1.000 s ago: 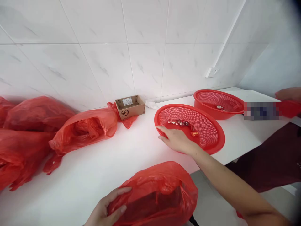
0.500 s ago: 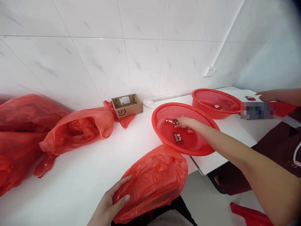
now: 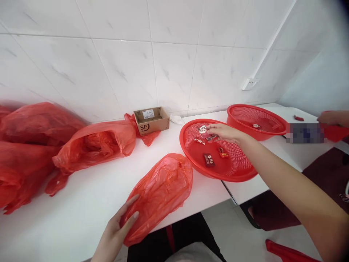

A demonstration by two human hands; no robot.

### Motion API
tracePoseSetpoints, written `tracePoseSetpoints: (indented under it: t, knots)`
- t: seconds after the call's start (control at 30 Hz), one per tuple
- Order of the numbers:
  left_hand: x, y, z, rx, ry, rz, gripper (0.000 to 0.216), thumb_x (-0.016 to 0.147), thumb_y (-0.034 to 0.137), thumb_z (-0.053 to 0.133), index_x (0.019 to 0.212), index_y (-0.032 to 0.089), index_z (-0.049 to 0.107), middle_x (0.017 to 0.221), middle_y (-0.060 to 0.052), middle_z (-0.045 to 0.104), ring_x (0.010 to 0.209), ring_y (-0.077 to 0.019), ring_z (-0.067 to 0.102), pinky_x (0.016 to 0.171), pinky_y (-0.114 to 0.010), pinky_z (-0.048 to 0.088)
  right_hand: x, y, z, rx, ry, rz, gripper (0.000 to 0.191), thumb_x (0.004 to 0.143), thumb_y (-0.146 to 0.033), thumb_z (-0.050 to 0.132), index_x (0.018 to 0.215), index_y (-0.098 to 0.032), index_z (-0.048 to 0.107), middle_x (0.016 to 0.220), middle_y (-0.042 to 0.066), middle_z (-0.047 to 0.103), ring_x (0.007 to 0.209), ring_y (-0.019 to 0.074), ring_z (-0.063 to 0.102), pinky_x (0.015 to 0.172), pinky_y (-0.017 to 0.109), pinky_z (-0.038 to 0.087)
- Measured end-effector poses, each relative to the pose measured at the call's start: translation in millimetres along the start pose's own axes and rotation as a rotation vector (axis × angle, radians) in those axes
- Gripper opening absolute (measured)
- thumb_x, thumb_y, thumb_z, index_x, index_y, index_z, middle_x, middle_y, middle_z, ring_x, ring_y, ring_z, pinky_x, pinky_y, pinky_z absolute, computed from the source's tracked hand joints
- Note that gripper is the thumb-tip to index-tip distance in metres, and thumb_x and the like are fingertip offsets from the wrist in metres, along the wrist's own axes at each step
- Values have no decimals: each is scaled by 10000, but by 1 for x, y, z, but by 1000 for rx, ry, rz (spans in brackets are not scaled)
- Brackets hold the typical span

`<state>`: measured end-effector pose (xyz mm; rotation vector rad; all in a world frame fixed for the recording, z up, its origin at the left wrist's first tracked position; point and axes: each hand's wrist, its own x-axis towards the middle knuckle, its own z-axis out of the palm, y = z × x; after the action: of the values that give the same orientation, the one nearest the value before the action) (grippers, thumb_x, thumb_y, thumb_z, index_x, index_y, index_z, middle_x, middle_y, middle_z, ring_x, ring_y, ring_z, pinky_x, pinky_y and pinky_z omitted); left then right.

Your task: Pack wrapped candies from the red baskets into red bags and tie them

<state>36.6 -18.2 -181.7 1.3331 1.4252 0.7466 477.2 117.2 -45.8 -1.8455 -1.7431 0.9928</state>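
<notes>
My left hand grips the lower left end of a red plastic bag, thumb on top, at the front edge of the white table. Over the near red plastic basket, my right hand pinches small wrapped snack packets between its fingertips; a pale-printed one pokes out at the left. Below, on the basket floor, lie a dark brown packet, a red-orange packet and a red-and-white packet.
Behind stands a second red basket with a few packets. A small cardboard box sits near the wall, beside several bulging red bags. At the far right, a co-worker's hand is over red plastic, near a small red packet.
My right hand has lifted packets off the basket floor. The red bag has shifted left with my left hand and now lies flatter. The co-worker's hand has moved away from the packet on the table.
</notes>
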Motion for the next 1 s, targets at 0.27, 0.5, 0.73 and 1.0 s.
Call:
tracePoseSetpoints:
  t: [0.27, 0.5, 0.73, 1.0]
  knots:
    - [-3, 34, 15, -35, -80, 51, 623, 893, 487, 546, 1454, 249, 421, 1527, -50, 418, 1421, -260, 347, 1157, -415, 310, -67, -72, 130, 594, -336, -306, 244, 876, -352, 579, 1045, -201, 669, 893, 36, 711, 674, 124, 620, 621, 260, 514]
    - [0, 28, 18, -99, 21, 27, 768, 868, 459, 595, 1522, 215, 272, 1586, -63, 304, 1441, -246, 306, 1160, -357, 311, -55, -32, 213, 436, -131, -221, 359, 866, -363, 599, 1171, -184, 665, 1054, 70, 701, 822, 184, 645, 806, 375, 522]
    - [1, 26, 24, -33, 31, 62, 778, 887, 464, 568, 1541, 246, 208, 1617, -43, 220, 1483, -233, 178, 1191, -355, 230, -73, -20, 204, 824, -200, -185, 648, 819, -256, 653, 1432, -283, 446, 1255, 49, 618, 1151, 179, 567, 1022, 366, 425]
    - [4, 13, 21, -89, 25, 54, 776, 870, 468, 597, 1531, 267, 242, 1605, -37, 257, 1462, -250, 251, 1168, -351, 287, -77, -20, 212, 860, -155, -170, 665, 818, -263, 684, 1424, -272, 410, 1073, 31, 692, 1040, 176, 631, 1025, 401, 422]
